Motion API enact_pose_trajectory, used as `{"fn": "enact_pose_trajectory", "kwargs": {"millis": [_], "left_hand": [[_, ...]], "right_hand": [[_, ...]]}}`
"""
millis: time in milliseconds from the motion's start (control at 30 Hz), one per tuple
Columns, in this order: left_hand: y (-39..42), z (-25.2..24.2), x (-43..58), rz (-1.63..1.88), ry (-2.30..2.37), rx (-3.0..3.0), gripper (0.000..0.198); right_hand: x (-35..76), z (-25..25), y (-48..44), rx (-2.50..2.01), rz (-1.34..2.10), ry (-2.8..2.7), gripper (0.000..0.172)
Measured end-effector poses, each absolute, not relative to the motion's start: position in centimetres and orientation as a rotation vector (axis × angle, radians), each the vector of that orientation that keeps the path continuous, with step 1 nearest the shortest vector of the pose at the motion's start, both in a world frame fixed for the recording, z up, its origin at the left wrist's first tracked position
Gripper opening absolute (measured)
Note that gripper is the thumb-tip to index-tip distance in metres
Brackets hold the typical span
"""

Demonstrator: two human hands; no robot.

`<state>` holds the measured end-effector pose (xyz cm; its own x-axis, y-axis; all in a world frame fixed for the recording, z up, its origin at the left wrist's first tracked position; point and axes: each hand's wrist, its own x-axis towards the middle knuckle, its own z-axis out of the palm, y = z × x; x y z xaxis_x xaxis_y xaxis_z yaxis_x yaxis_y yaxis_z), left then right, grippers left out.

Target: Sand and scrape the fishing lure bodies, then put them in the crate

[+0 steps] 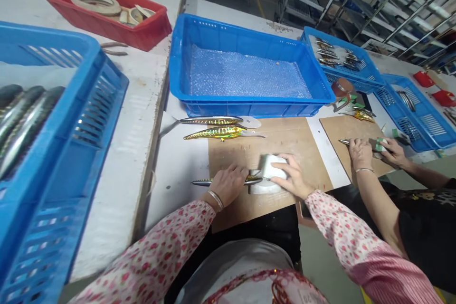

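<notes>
At the table's far edge, a blue plastic crate (249,104) is lined with bubble wrap; a slatted crate (89,118) at the left edge holds glossy silver fish shapes. On the brown board (285,137) by the near edge, the left hand (228,184) closes its grip over a slim silver lure (201,182), pinning it flat. The right hand (292,176) clamps a pale block (270,166) at the lure's right end.
</notes>
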<state>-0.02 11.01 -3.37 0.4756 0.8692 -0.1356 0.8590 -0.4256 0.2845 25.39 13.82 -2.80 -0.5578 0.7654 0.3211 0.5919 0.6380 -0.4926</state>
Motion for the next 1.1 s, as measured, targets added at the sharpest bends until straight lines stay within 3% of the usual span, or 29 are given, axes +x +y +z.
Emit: {"fn": "enact_pose_trajectory", "kwargs": {"millis": [500,800,967,1100], "left_hand": [[10.9,-3.7,-0.1,0.082,1.442,2.453,0.026],[10.9,-2.9,-0.3,0.007,1.504,2.410,0.024],[9.8,-1.3,0.4,0.159,1.743,2.454,0.027],[9.3,-0.4,2.2,0.128,1.873,2.471,0.029]], "right_hand": [[26.8,-2.6,14.3,-1.077,0.480,-2.311,0.028],[21.8,-3.2,15.9,-1.107,0.492,-2.296,0.044],[26.2,-0.9,15.3,-1.225,0.439,-1.924,0.037],[26.1,0.6,14.1,-1.343,0.254,-2.022,0.039]]}}
